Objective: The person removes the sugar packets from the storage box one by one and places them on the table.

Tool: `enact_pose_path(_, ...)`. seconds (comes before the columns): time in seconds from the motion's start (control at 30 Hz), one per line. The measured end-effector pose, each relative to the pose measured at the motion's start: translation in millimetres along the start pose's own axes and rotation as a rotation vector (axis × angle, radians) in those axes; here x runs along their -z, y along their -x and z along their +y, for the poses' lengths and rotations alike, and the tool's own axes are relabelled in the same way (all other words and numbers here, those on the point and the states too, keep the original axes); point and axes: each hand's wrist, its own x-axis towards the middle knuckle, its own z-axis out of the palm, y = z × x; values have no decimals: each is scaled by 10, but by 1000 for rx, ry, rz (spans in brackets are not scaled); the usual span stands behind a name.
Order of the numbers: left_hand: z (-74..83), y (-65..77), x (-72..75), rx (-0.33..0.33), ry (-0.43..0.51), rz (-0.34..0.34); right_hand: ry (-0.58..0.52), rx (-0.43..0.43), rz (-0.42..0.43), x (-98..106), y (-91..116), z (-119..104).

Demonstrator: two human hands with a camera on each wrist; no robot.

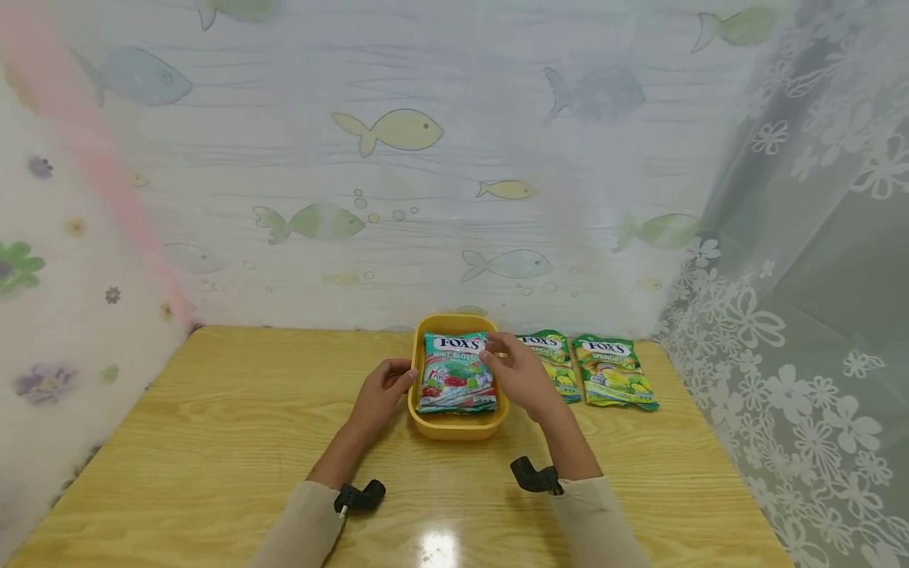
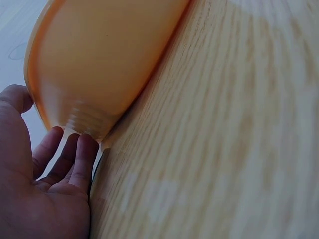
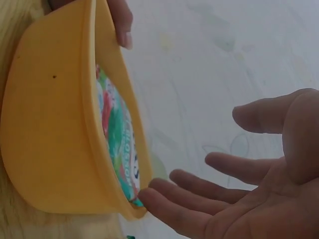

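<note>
A yellow plastic container (image 1: pixel 458 432) stands on the wooden table with a teal Fox's Mint Blossom candy bag (image 1: pixel 458 386) lying inside it, label up. My left hand (image 1: pixel 378 393) holds the container's left side, thumb over the rim and fingertips against the outer wall, as the left wrist view shows. Over the container's right edge hovers my right hand (image 1: pixel 525 383). In the right wrist view its fingers (image 3: pixel 184 194) are spread and loosely bent, holding nothing; one fingertip is near the rim, and I cannot tell whether it touches.
Two green Fox's Spring Tea bags lie right of the container: a nearer one (image 1: pixel 561 375) partly behind my right hand, and another bag (image 1: pixel 616 375) farther right. A fish-patterned curtain (image 1: pixel 426 237) hangs behind the table (image 1: pixel 248 426); a flowered sheer curtain (image 1: pixel 795 394) borders the right.
</note>
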Motion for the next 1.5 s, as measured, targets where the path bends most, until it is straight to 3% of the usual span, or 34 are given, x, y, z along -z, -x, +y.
enact_pose_path(0.43, -40, 16, -41, -9, -3, -5, 33, -24, -114, -91, 46, -13)
enact_pose_path(0.83, -28, -8, -6, -14, 45, -34, -43, -100, -143, -152, 27, -50)
enact_pose_path(1.23, 20, 4, -44, -4, 47, -39, -19, -194, -109, -289, 3, -71)
enact_pose_path(1.5, -17, 6, 11, 8, 51, -44, 0, -186, -82, -399, -25, -57)
